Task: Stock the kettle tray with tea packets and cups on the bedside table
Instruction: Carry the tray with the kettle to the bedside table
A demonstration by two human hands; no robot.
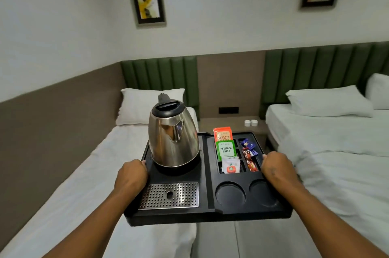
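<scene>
I carry a black kettle tray (208,213) in the air between two beds. My left hand (131,175) grips its left rim and my right hand (276,168) grips its right rim. A steel kettle (173,133) stands on the tray's left half, behind a perforated metal drip plate (169,195). Upright in the right-hand compartments are an orange tea packet (223,134), a green tea packet (226,150), a white packet (231,165) and red and blue sachets (249,153). Two round cup recesses (230,195) at the front hold nothing. Two white cups (251,123) sit on the bedside table (223,124) ahead.
A bed with white sheets and a pillow (145,104) lies on the left, another bed (336,142) on the right. A narrow floor aisle (231,241) runs between them to the bedside table. A black socket panel (228,110) is on the wall above the table.
</scene>
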